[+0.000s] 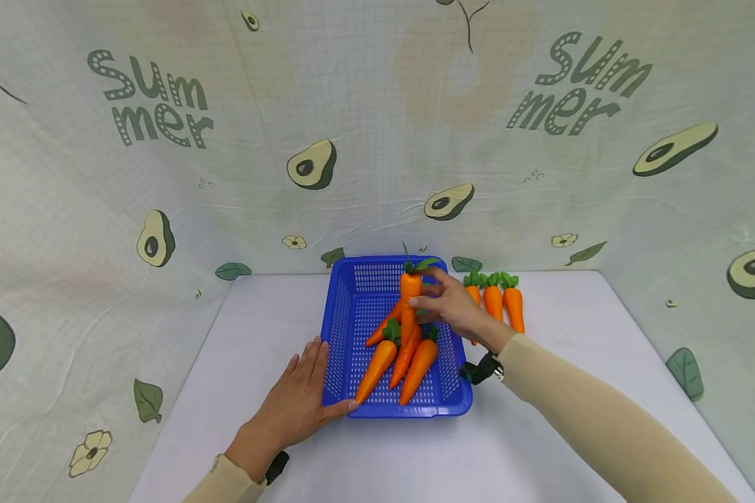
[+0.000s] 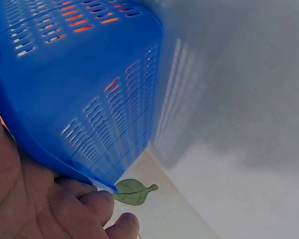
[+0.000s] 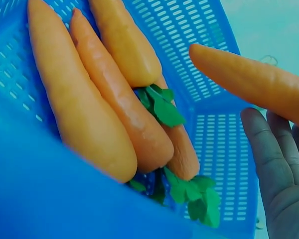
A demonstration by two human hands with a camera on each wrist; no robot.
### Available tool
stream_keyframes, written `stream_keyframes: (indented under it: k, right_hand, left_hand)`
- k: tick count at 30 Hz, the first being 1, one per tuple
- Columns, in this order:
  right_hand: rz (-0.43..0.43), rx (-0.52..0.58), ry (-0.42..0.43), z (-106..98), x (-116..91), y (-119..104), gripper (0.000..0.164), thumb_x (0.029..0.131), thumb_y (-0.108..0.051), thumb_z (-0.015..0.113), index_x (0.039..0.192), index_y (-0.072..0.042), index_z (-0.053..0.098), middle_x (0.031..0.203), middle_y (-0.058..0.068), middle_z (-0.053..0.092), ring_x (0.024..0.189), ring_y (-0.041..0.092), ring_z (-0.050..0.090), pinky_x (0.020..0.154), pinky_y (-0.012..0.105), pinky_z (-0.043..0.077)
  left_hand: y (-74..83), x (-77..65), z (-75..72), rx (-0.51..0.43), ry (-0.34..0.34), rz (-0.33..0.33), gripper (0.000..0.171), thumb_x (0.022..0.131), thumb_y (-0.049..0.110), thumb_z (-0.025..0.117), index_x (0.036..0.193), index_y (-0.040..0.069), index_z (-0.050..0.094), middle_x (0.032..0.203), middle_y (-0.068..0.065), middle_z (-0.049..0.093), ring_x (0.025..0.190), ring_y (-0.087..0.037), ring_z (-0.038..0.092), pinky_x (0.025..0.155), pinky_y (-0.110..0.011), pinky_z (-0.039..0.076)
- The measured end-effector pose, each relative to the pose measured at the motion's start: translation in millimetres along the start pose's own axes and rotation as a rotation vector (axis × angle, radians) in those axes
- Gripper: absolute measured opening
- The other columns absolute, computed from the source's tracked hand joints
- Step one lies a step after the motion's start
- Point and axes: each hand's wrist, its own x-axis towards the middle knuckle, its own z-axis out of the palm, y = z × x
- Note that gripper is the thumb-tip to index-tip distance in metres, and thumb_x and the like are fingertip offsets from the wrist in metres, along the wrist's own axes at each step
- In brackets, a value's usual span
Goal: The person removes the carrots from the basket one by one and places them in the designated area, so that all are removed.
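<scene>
My right hand [image 1: 449, 304] grips a carrot [image 1: 409, 288] with a leafy green top and holds it above the blue plastic basket [image 1: 468, 409], tip pointing down. In the right wrist view the tip of this carrot [image 3: 249, 77] stands clear of the others, with my fingers [image 3: 271, 154] along it. Several carrots lie in the basket, among them a thick one [image 1: 421, 370] to the right and another [image 1: 377, 367] to the left. My left hand [image 1: 296, 398] rests on the basket's near left corner, fingers straight along the side and thumb over the front rim.
Three carrots with green tops lie in a row on the white table [image 1: 541, 419] right of the basket, the outermost carrot [image 1: 514, 307] farthest from it. A printed cloth [image 1: 377, 126] hangs behind the table and along its sides.
</scene>
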Motion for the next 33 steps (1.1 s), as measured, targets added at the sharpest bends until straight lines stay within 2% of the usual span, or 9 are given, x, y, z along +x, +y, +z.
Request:
stream_keyframes:
  k: [7,16,24,29,33]
  right_hand:
    - [-0.004,-0.010,-0.008,-8.0,-5.3,-4.2,0.059,0.102,-0.004,0.069,0.154,-0.012,0.042,0.144,0.029,0.057,0.114,0.034,0.073,0.091,0.058,0.062]
    - [0.004,-0.067,0.039,-20.2,-10.1,-6.9,0.061,0.101,-0.007,0.071,0.155,-0.014,0.043,0.140,0.029,0.060,0.108,0.031,0.075,0.089,0.059,0.061]
    - [-0.013,-0.118,0.036,-31.6,-16.8,-13.3,0.064,0.102,-0.010,0.071,0.158,-0.012,0.040,0.142,0.030,0.059,0.111,0.035,0.074,0.093,0.062,0.059]
    - [-0.005,-0.157,0.066,-40.1,-21.2,-16.3,0.069,0.102,-0.014,0.072,0.161,-0.012,0.036,0.145,0.031,0.058,0.114,0.037,0.073,0.092,0.058,0.061]
    - [-0.001,-0.175,0.094,-48.9,-25.2,-17.4,0.069,0.102,-0.015,0.071,0.161,-0.012,0.035,0.147,0.031,0.057,0.111,0.030,0.074,0.091,0.055,0.062]
  left_hand:
    - [-0.2,0.2,0.4,-0.004,-0.002,-0.002,0.122,0.090,0.086,0.050,0.167,-0.002,0.016,0.175,-0.023,0.014,0.162,-0.040,0.021,0.129,-0.059,0.022]
    - [-0.6,-0.4,1.9,-0.009,-0.001,-0.007,0.122,0.089,0.086,0.052,0.167,-0.001,0.017,0.175,-0.023,0.015,0.162,-0.039,0.022,0.129,-0.059,0.023]
    - [-0.7,0.1,2.2,-0.011,0.005,-0.003,0.122,0.089,0.085,0.052,0.167,-0.002,0.017,0.175,-0.023,0.015,0.162,-0.039,0.022,0.129,-0.059,0.024]
    - [-0.3,0.1,1.7,-0.018,0.004,-0.007,0.122,0.089,0.085,0.052,0.167,-0.002,0.017,0.175,-0.023,0.015,0.162,-0.039,0.022,0.129,-0.059,0.023]
    - [0.0,0.3,1.4,-0.015,0.003,-0.008,0.121,0.090,0.085,0.052,0.167,-0.002,0.017,0.175,-0.023,0.014,0.162,-0.039,0.021,0.129,-0.059,0.023]
